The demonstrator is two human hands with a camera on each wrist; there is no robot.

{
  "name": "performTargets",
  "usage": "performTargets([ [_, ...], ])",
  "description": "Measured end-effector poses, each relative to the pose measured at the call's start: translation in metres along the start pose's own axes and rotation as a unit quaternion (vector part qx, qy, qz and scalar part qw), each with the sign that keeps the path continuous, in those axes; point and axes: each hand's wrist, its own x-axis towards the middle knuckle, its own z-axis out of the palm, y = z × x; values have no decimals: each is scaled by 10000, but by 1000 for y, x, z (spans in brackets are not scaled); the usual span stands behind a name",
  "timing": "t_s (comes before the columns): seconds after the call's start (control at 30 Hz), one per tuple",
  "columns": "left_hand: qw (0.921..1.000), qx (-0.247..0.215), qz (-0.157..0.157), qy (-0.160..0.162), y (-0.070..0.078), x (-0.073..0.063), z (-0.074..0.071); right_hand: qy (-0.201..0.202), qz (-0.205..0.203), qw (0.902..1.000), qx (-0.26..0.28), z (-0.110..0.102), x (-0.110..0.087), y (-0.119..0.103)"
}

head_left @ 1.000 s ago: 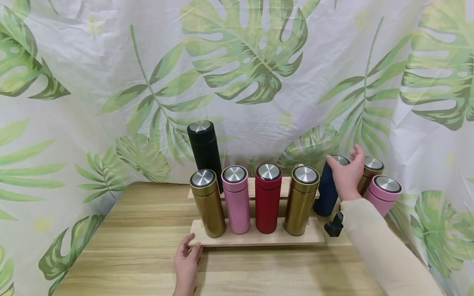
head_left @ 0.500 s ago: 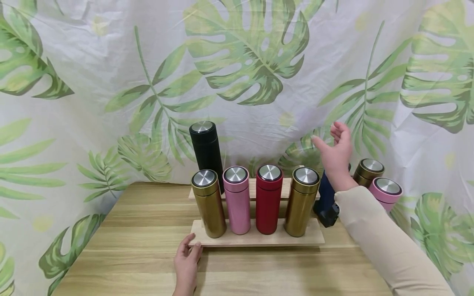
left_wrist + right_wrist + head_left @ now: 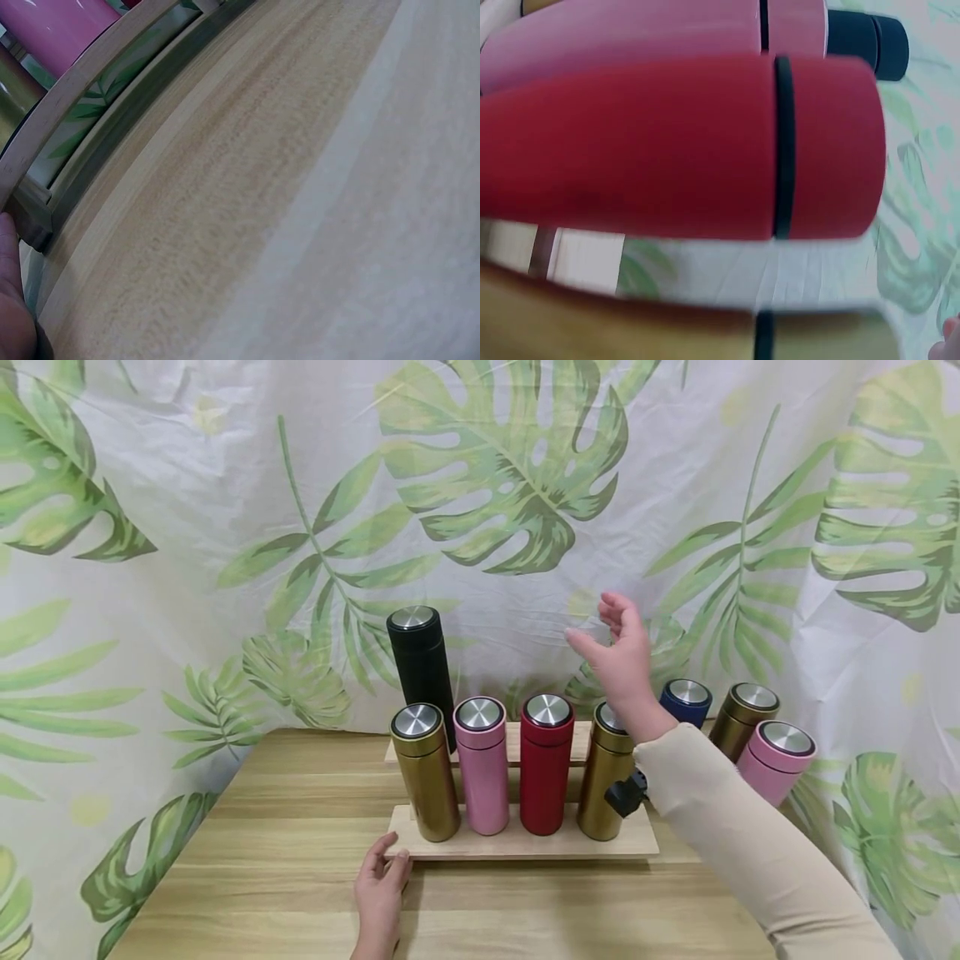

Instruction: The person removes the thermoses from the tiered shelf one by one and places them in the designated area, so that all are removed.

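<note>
Eight flasks are visible, and the wooden rack (image 3: 525, 843) on the worktop (image 3: 285, 877) serves as the landmark. On the front step of the rack four flasks stand upright in one row: a gold flask (image 3: 425, 772) at the left end, then a pink flask (image 3: 482, 765), a red flask (image 3: 546, 763) and a second gold flask (image 3: 604, 781) at the right end. On the back step, behind the left gold one, stands one black flask (image 3: 419, 664). To the right of the rack three more stand on the worktop: a blue flask (image 3: 686, 702), a third gold flask (image 3: 742, 718) and a second pink flask (image 3: 776, 760). So the count is three gold, two pink, one red, one black, one blue.

The right hand (image 3: 618, 660) is raised above the right end of the rack, over the second gold flask. Its fingers are spread and relaxed, and it holds nothing.

The left hand (image 3: 378, 893) lies on the worktop at the front left corner of the rack. Its fingers are nearly straight and the fingertips touch the rack edge; it grips nothing.

Behind everything hangs a cloth (image 3: 187, 527) with green leaves.
</note>
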Motion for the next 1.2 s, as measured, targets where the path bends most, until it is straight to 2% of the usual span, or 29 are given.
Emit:
performTargets([
  [0.37, 10000, -57, 9, 38, 0, -1, 1, -500, -184, 9984, 210, 39, -10, -12],
  [0.6, 9998, -174, 122, 24, -1, -2, 1, -795, -47, 9962, 365, 59, -17, -14],
  [0.93, 10000, 91, -1, 24, 2, -2, 0, -1377, 40, 9904, 67, 83, -22, -19],
  [1.2, 10000, -10, 49, 41, 1, -2, 1, -1758, 179, 9842, -79, 104, -25, -24],
])
